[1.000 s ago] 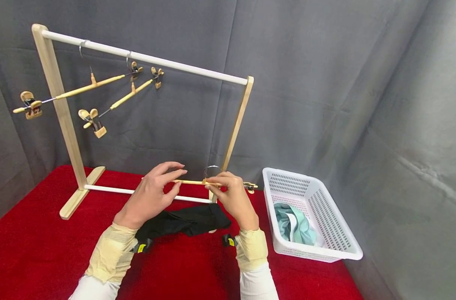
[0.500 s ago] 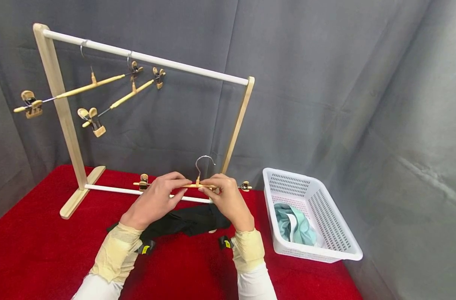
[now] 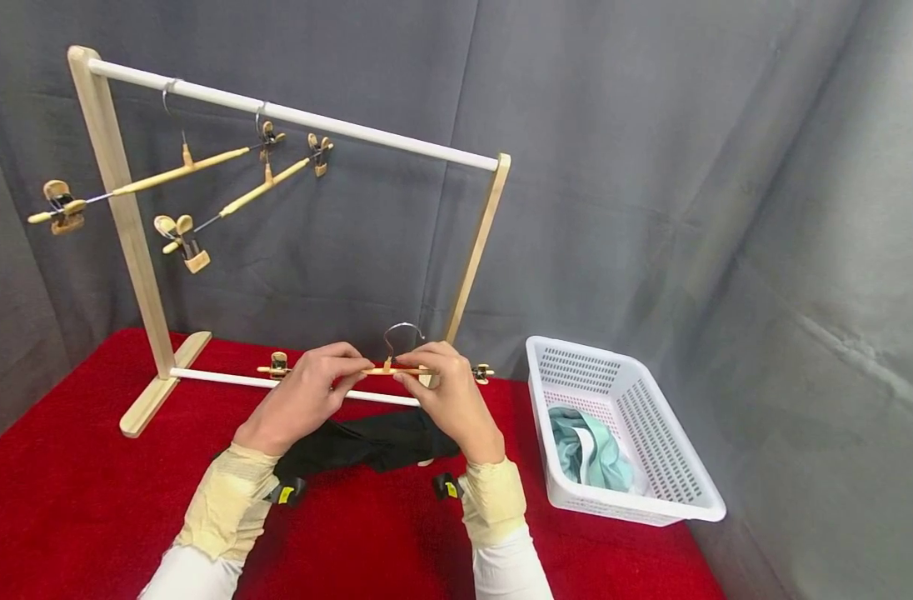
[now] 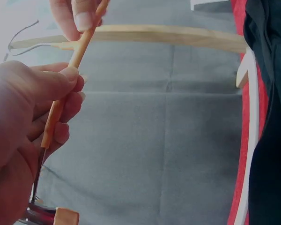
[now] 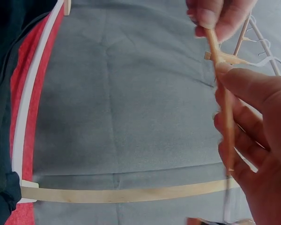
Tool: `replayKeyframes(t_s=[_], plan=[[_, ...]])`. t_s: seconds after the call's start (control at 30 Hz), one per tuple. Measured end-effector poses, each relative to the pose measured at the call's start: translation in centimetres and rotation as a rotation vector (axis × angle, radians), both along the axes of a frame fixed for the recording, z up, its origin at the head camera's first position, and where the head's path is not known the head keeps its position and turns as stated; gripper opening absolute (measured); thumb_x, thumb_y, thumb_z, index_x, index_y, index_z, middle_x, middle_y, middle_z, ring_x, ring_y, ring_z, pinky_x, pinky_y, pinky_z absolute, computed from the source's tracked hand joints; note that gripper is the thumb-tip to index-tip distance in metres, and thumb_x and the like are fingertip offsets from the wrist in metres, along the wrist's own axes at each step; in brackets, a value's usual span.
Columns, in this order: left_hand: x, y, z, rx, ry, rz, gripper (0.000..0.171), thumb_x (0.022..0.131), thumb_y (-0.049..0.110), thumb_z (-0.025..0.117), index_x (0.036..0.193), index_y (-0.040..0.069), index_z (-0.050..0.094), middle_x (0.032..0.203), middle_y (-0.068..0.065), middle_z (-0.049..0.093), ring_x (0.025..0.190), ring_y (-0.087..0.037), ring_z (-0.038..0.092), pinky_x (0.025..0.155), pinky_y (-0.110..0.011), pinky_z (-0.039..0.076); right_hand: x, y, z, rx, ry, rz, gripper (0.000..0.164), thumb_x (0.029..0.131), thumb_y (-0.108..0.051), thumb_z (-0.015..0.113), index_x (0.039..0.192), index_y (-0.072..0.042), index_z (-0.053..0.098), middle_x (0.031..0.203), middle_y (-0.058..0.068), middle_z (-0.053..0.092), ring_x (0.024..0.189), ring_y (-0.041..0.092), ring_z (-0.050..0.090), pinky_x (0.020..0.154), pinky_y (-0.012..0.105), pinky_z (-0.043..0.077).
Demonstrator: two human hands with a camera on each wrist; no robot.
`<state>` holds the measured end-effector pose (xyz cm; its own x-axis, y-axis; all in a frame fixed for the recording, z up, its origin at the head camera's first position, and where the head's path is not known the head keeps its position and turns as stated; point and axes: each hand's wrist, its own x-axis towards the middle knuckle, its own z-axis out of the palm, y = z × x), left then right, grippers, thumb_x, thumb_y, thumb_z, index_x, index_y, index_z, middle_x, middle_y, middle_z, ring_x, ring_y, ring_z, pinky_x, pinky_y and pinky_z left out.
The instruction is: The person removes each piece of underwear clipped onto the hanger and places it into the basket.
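Observation:
Both hands pinch the wooden bar of a clip hanger, one on each side of its metal hook, which points up. My left hand grips the bar left of the hook, thumb against fingers, as the left wrist view shows. On the other side my right hand holds it between thumb and fingers. A wooden clip sticks out past the left hand, and another clip past the right. Below the hands a black garment lies on the red cloth, partly hidden by the hands and wrists.
A wooden rack with a white top rail stands behind. Two more clip hangers, one further left and one nearer the middle, hang from it. At the right, a white basket holds a teal and white cloth.
The left hand has moved in from beside the bar and now pinches it. The hanger has shifted left, its hook now upright. The hanging hangers stay put.

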<state>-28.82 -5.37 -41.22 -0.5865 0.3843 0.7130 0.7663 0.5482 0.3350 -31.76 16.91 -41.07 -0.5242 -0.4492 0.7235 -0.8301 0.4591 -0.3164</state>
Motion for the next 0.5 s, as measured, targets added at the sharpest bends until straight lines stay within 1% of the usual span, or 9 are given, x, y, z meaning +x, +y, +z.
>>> replayKeyframes(t_s=[0.13, 0.23, 0.37, 0.43, 0.5], plan=[[-0.2, -0.4, 0.0, -0.005, -0.005, 0.023, 0.02, 0.079, 0.007, 0.068, 0.098, 0.01, 0.069, 0.088, 0.003, 0.06, 0.072, -0.006, 0.051, 0.064, -0.024, 0.051, 0.1, 0.0, 0.1, -0.031, 0.054, 0.01, 0.021, 0.082, -0.03, 0.065, 0.098, -0.017, 0.07, 0.096, -0.011, 0.061, 0.09, 0.005, 0.052, 0.077, 0.025, 0.046], [-0.3, -0.7, -0.1, 0.001, -0.016, 0.037, 0.019, 0.078, 0.007, 0.068, 0.098, 0.009, 0.069, 0.087, 0.002, 0.06, 0.07, -0.007, 0.05, 0.063, -0.024, 0.051, 0.3, 0.0, 0.1, -0.045, 0.06, 0.044, 0.015, 0.082, -0.024, 0.066, 0.095, -0.017, 0.07, 0.094, -0.011, 0.061, 0.088, 0.005, 0.052, 0.076, 0.023, 0.047], [-0.3, -1.0, -0.1, 0.011, -0.017, 0.063, 0.022, 0.078, 0.009, 0.069, 0.099, 0.01, 0.069, 0.089, 0.003, 0.061, 0.072, -0.007, 0.051, 0.067, -0.025, 0.052, 0.4, -0.2, 0.1, -0.044, 0.015, 0.089, 0.013, 0.08, -0.014, 0.068, 0.093, -0.019, 0.07, 0.09, -0.011, 0.062, 0.077, 0.004, 0.053, 0.064, 0.024, 0.048], [-0.3, -1.2, -0.1, 0.016, -0.012, 0.073, 0.023, 0.077, 0.01, 0.07, 0.1, 0.011, 0.069, 0.09, 0.003, 0.061, 0.072, -0.006, 0.051, 0.068, -0.025, 0.052, 0.5, -0.4, 0.0, -0.026, -0.018, 0.098, 0.014, 0.08, -0.013, 0.068, 0.093, -0.02, 0.07, 0.088, -0.011, 0.062, 0.071, 0.003, 0.052, 0.059, 0.024, 0.048], [-0.3, -1.4, 0.0, 0.022, -0.003, 0.077, 0.024, 0.077, 0.01, 0.07, 0.101, 0.011, 0.069, 0.09, 0.003, 0.061, 0.072, -0.006, 0.052, 0.068, -0.026, 0.052, 0.5, -0.5, 0.0, 0.007, -0.05, 0.098, 0.013, 0.081, -0.014, 0.067, 0.092, -0.02, 0.069, 0.086, -0.011, 0.062, 0.067, 0.002, 0.05, 0.057, 0.023, 0.048]])
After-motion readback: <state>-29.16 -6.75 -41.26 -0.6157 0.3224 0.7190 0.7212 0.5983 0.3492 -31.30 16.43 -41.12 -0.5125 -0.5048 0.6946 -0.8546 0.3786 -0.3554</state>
